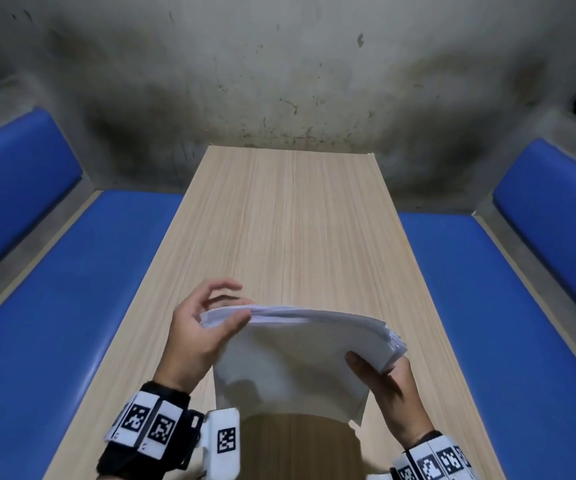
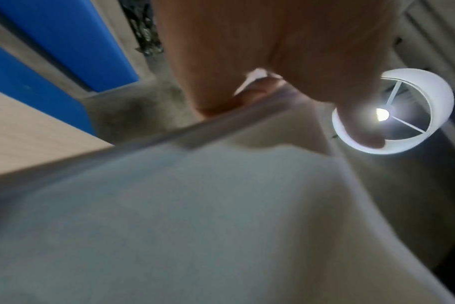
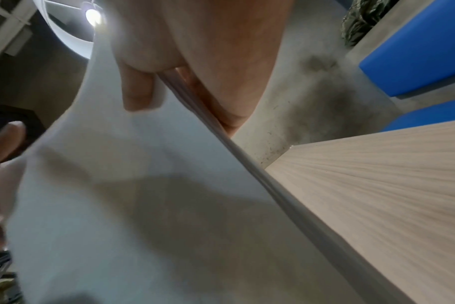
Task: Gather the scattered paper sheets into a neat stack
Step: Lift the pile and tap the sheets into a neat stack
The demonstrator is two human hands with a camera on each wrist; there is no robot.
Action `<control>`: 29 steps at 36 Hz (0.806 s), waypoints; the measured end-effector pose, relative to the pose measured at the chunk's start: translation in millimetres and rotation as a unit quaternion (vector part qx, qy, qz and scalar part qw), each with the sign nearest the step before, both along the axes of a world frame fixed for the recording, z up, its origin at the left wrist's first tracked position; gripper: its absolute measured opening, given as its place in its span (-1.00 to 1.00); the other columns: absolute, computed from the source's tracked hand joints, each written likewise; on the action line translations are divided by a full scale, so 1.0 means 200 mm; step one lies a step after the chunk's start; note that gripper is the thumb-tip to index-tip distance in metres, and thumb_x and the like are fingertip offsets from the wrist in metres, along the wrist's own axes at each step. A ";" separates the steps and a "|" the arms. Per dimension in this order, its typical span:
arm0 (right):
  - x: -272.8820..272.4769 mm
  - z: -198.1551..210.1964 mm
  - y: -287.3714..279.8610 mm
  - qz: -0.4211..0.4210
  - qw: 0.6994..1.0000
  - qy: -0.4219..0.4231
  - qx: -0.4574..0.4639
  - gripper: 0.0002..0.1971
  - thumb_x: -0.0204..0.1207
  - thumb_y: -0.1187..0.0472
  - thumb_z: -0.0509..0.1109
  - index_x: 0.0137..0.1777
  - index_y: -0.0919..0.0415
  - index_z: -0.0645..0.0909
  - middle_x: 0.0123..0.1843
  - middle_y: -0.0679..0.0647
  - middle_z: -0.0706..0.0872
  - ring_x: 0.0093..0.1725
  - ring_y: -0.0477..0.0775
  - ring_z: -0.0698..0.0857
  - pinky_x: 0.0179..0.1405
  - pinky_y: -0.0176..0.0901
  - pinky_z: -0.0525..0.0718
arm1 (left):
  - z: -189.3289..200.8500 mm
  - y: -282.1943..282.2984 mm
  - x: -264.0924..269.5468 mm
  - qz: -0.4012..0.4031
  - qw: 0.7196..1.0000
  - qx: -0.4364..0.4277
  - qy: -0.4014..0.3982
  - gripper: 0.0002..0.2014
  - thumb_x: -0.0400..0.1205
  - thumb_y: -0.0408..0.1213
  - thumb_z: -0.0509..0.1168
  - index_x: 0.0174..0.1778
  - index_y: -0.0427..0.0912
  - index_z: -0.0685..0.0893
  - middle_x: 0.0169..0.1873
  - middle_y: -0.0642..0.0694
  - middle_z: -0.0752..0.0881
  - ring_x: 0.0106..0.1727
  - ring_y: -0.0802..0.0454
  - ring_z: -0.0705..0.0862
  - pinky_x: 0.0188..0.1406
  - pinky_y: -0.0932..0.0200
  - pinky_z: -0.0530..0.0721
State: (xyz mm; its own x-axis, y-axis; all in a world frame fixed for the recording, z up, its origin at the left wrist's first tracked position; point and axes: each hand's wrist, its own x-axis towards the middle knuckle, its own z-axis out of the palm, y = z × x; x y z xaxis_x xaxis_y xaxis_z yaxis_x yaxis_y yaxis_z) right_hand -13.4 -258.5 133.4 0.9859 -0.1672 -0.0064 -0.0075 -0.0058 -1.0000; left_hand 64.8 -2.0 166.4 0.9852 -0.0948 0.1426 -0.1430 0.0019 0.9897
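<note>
The stack of paper was held above the near end of the desk. The left hand pinched its far-left corner; the right hand gripped its right edge.

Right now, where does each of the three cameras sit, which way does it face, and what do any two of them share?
Head: worn high, looking forward and down the table; both hands hold the paper stack, left hand, right hand.
Left wrist: low, tilted up along the left hand's fingers at the stack's edge and the lamp.
Right wrist: low, tilted up; the thumb pins the stack.
Shared: both wrist views show the lamp, stack and table.
</note>
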 end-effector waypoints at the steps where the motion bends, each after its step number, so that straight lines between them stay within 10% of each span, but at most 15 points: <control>1: 0.00 0.00 0.00 0.000 1.000 0.001 0.005 -0.78 0.42 0.12 0.51 0.00 -0.23 0.70 -0.06 -0.06 0.77 -0.05 -0.04 0.74 -0.10 -0.15 0.71 | -0.02 0.02 -0.01 -0.029 0.999 0.010 0.007 -0.50 0.20 0.16 0.60 -0.03 -0.01 0.75 -0.14 -0.08 0.85 -0.11 0.07 0.81 -0.16 0.27 0.73; 5: 0.01 -0.03 0.00 0.055 0.998 0.036 0.016 -0.48 0.06 -0.32 0.59 0.04 -0.21 0.68 0.01 -0.02 0.76 0.02 -0.16 0.73 -0.10 -0.31 0.71 | -0.12 0.01 -0.05 -0.108 0.988 0.007 0.108 -0.67 0.26 -0.11 0.67 -0.07 0.01 0.85 -0.09 -0.15 0.87 -0.02 -0.07 0.83 -0.13 0.21 0.77; 14: 0.04 0.06 0.06 0.022 0.997 -0.006 -0.067 -0.66 0.53 0.36 0.39 -0.02 -0.19 0.51 -0.16 -0.63 0.67 -0.14 -0.51 0.67 -0.29 -0.46 0.66 | -0.08 -0.07 -0.03 -0.036 0.995 0.023 0.085 -0.71 0.55 -0.43 0.44 0.03 0.08 0.84 -0.04 -0.03 0.86 -0.04 0.01 0.82 -0.04 0.00 0.77; 20: 0.03 0.03 0.03 -0.033 0.998 -0.009 -0.050 -0.70 0.43 0.38 0.50 -0.01 -0.07 0.72 -0.07 -0.18 0.83 -0.09 -0.20 0.77 -0.17 -0.31 0.74 | -0.12 -0.02 -0.06 -0.017 0.998 0.010 0.052 -0.63 0.33 -0.19 0.62 0.05 -0.11 0.81 -0.03 -0.14 0.84 -0.03 -0.03 0.81 -0.08 0.05 0.80; 29: 0.08 -0.06 0.09 -0.012 0.998 0.031 -0.058 -0.63 0.51 0.26 0.44 0.02 -0.31 0.49 -0.03 -0.17 0.68 0.00 -0.08 0.68 -0.17 -0.31 0.61 | -0.23 -0.11 0.00 0.037 0.984 -0.050 0.169 -0.73 0.29 -0.09 0.59 -0.23 -0.19 0.81 -0.28 -0.19 0.85 -0.18 -0.22 0.80 -0.33 0.15 0.77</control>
State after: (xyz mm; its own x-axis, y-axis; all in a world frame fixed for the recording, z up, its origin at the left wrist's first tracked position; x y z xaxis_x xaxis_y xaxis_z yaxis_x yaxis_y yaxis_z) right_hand 2.4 -239.8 120.6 0.9801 -0.1929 -0.0461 -0.0703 -0.1205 -0.9902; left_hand 64.9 -24.1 120.4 0.9818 -0.0236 -0.1887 0.1901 0.1037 0.9763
